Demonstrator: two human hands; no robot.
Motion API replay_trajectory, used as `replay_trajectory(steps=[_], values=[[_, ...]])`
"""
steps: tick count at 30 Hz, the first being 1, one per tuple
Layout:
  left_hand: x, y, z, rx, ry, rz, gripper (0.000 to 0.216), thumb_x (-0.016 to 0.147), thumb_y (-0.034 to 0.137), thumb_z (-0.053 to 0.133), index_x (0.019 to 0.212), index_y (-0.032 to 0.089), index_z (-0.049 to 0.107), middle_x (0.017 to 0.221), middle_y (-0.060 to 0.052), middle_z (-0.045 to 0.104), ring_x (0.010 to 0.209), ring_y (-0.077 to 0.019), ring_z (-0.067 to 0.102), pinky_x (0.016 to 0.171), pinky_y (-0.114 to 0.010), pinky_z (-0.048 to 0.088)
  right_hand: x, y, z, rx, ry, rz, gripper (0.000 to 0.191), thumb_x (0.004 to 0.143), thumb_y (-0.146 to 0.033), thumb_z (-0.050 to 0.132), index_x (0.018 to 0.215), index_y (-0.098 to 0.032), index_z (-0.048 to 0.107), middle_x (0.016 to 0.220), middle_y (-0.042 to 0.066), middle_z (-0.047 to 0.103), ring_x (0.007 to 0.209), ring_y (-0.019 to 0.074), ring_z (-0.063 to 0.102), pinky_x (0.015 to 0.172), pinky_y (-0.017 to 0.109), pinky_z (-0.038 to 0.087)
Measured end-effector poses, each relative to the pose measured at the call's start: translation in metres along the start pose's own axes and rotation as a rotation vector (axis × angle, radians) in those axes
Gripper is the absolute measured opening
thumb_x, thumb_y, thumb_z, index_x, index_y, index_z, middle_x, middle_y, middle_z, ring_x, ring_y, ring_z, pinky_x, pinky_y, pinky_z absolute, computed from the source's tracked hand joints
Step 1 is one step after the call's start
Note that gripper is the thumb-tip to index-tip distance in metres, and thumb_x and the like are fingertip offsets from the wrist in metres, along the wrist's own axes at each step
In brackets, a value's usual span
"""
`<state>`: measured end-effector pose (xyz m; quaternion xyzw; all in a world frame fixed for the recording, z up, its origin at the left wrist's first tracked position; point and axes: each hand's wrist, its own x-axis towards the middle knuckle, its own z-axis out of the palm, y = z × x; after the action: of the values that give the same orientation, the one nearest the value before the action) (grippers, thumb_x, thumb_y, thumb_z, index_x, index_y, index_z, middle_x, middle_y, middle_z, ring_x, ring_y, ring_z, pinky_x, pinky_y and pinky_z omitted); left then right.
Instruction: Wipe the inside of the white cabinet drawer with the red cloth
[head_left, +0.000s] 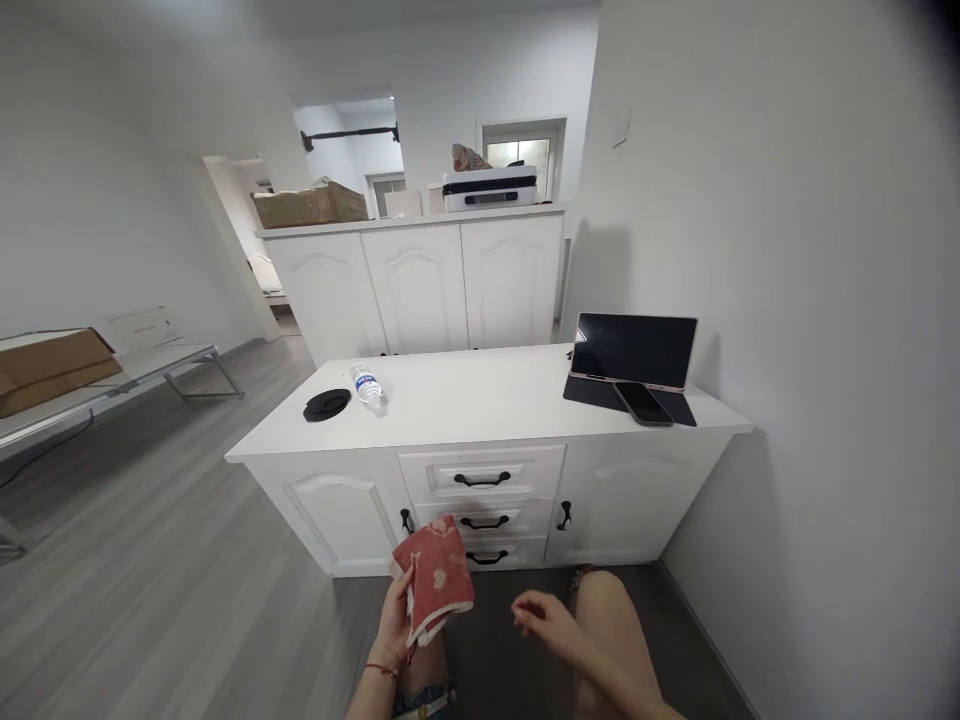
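Observation:
My left hand (394, 615) is closed around the lower left edge of a folded red cloth (437, 575) with pale shapes and a whitish trim, like a small towel. The cloth is held up in front of the white cabinet (480, 458), left of its drawers. To the right, my right hand (541, 615) hovers above my right knee, apart from the cloth. Its fingers are curled in, and nothing shows between them.
On the cabinet top stand a clear water bottle (367, 388) lying on its side, a flat black round item (327, 405), a tablet (634, 350) on a stand and a phone (643, 404). Behind is a taller white cupboard (420, 285). A wall (810, 300) rises close on the right.

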<state>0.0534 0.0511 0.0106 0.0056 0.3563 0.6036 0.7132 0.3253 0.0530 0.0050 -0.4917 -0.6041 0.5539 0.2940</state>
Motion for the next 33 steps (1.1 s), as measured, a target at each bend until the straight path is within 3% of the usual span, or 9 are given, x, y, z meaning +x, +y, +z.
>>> replay_trajectory(steps=[3,6,9,12,16,19,25,29,33], values=[[0.003,0.0,0.003,0.035,-0.029,-0.034,0.041,0.08,0.023,0.062,0.12,0.013,0.057,0.085,-0.01,0.074,0.077,-0.0261,0.07,0.083,-0.043,0.053,0.027,-0.049,-0.022,-0.159,-0.036,-0.251,0.025,0.079,-0.038,0.052,0.089,-0.019,0.066,0.087,0.005,0.068,0.079,0.0183,0.06,0.072,0.029,0.046],[0.005,-0.001,0.004,0.034,-0.035,-0.002,0.044,0.078,0.026,0.065,0.119,0.014,0.057,0.086,-0.01,0.074,0.078,-0.0262,0.07,0.083,-0.043,0.053,0.06,-0.093,-0.037,-0.328,0.006,-0.404,0.025,0.083,-0.032,0.048,0.096,-0.019,0.064,0.091,0.006,0.067,0.082,0.0184,0.06,0.075,0.03,0.046],[0.005,-0.003,0.002,0.014,-0.038,0.056,0.045,0.077,0.024,0.066,0.12,0.016,0.057,0.089,-0.009,0.074,0.079,-0.0249,0.07,0.084,-0.041,0.053,0.098,-0.11,-0.04,-0.485,0.12,-0.519,0.024,0.085,-0.026,0.046,0.101,-0.017,0.061,0.096,0.007,0.063,0.084,0.017,0.059,0.079,0.031,0.046],[0.003,-0.005,-0.001,0.01,-0.044,0.066,0.046,0.076,0.024,0.066,0.12,0.017,0.057,0.092,-0.009,0.073,0.08,-0.0253,0.07,0.085,-0.042,0.053,0.128,-0.1,-0.033,-0.546,0.242,-0.514,0.027,0.087,-0.021,0.042,0.108,-0.016,0.057,0.107,0.009,0.059,0.084,0.0157,0.059,0.082,0.031,0.046],[0.001,-0.005,-0.006,-0.04,-0.06,0.07,0.04,0.08,0.021,0.062,0.12,0.018,0.058,0.092,-0.009,0.074,0.081,-0.0253,0.07,0.088,-0.044,0.051,0.143,-0.075,-0.014,-0.573,0.349,-0.442,0.032,0.087,-0.019,0.041,0.117,-0.016,0.051,0.12,0.012,0.053,0.088,0.0174,0.059,0.081,0.033,0.047],[0.001,-0.002,-0.011,-0.116,-0.07,0.09,0.041,0.083,0.019,0.058,0.124,0.021,0.054,0.091,-0.006,0.074,0.082,-0.0223,0.07,0.095,-0.043,0.047,0.142,-0.066,-0.005,-0.667,0.358,-0.395,0.038,0.088,-0.021,0.04,0.126,-0.018,0.045,0.131,0.013,0.045,0.1,0.0213,0.058,0.079,0.033,0.048],[0.007,0.008,-0.029,-0.155,-0.187,0.028,0.043,0.088,0.03,0.051,0.13,0.024,0.048,0.098,-0.006,0.073,0.097,-0.0225,0.066,0.105,-0.045,0.036,0.14,-0.067,0.003,-0.797,0.359,-0.278,0.046,0.086,-0.019,0.044,0.131,-0.018,0.04,0.135,0.015,0.041,0.091,0.0226,0.061,0.072,0.033,0.05],[0.007,0.011,-0.046,-0.139,-0.204,0.022,0.026,0.088,0.03,0.051,0.111,0.024,0.063,0.101,-0.004,0.073,0.101,-0.0212,0.064,0.107,-0.043,0.033,0.132,-0.061,0.012,-0.779,0.415,-0.289,0.051,0.083,-0.014,0.042,0.133,-0.019,0.037,0.136,0.014,0.04,0.091,0.0234,0.062,0.074,0.035,0.051],[-0.014,0.012,-0.053,-0.068,-0.149,0.056,0.02,0.086,0.033,0.053,0.095,0.024,0.069,0.097,-0.004,0.073,0.102,-0.0235,0.064,0.106,-0.043,0.034,0.118,-0.052,0.022,-0.758,0.451,-0.319,0.051,0.083,-0.013,0.041,0.133,-0.02,0.038,0.136,0.014,0.042,0.094,0.0247,0.062,0.075,0.037,0.052]])
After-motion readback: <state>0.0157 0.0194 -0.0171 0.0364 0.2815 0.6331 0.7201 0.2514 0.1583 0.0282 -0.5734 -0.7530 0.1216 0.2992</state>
